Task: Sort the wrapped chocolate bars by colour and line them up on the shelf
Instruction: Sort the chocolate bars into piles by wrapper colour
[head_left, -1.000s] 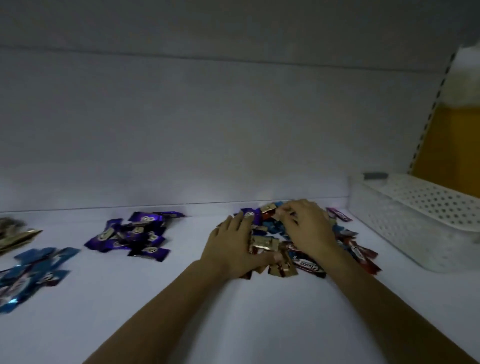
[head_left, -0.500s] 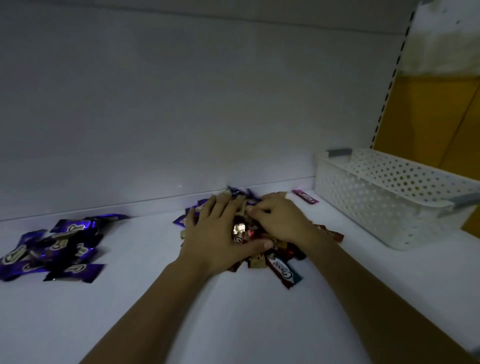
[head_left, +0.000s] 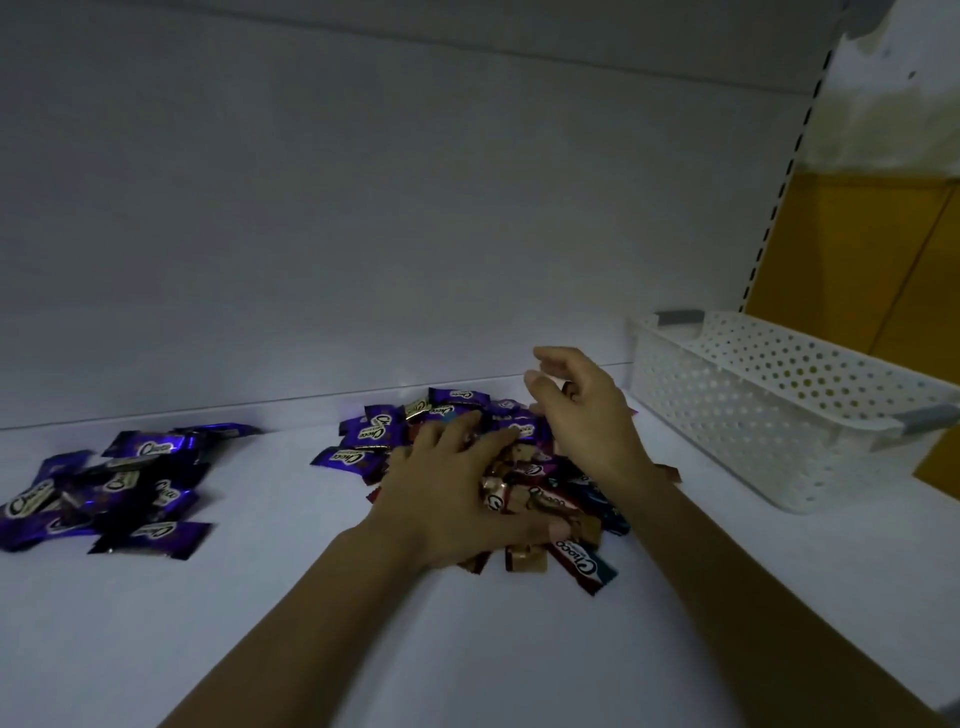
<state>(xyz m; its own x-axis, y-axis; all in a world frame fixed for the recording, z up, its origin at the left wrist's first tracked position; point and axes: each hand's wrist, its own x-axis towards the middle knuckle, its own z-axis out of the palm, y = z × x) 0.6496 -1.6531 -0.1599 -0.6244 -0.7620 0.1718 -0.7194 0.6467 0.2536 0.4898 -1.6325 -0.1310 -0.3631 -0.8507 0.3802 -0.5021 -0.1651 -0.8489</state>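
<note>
1. The right hand (head_left: 587, 415) has lifted off the mixed pile of chocolate bars (head_left: 540, 499), where it lay a moment ago. Its fingers are loosely curled, and I cannot tell whether they pinch a bar.
2. The left hand (head_left: 447, 499) stays flat on the pile, fingers spread, gripping nothing.
3. The pile lies near the back edge of the shelf (head_left: 363, 623); the purple bars (head_left: 119, 488) lie heaped toward its left edge.
4. A white basket (head_left: 769, 415) stands at the right edge.
</note>
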